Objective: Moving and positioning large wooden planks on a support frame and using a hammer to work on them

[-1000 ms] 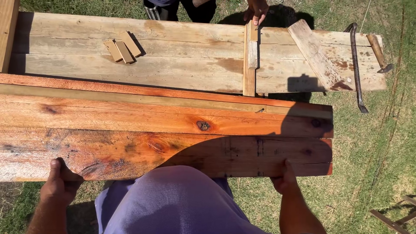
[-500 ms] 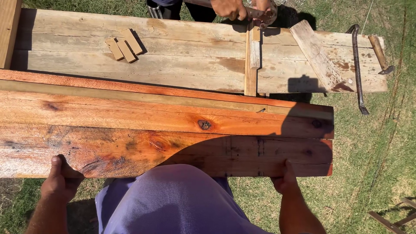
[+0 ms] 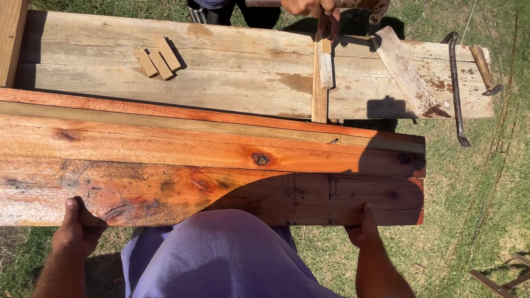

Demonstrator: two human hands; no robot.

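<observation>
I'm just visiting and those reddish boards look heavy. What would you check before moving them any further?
1. Left hand gripping the near edge of the reddish boards: ok.
2. Right hand gripping the same edge: ok.
3. Other person's hand away from those boards: ok, it is at the pale planks.
4. Crowbar out of the way: ok, at the far right.
5. Footing under the boards: cannot tell, hidden.

three small wood blocks (image 3: 158, 57) lie on the pale weathered planks (image 3: 232, 66). a crowbar (image 3: 456, 83) and a hammer (image 3: 485, 69) rest at the right end, on grass (image 3: 486, 182).
</observation>
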